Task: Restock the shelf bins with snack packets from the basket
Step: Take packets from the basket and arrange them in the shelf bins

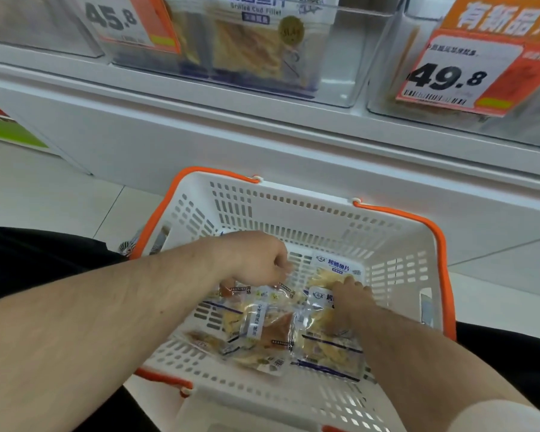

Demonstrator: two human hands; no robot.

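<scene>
In basket point(396, 244), snack pkts point(328, 347), both hands point(256, 260) reaching in

The white perforated plastic basket point(293, 213) with smooth orange plastic handles point(430, 232) holds glossy, crinkled clear-film snack packets point(328, 347), while above it clear, shiny, seemingly acrylic shelf bins point(349, 67) carry matt-looking orange-and-white paper price cards point(459, 73) over a smooth white shelf ledge point(200, 120).
</scene>
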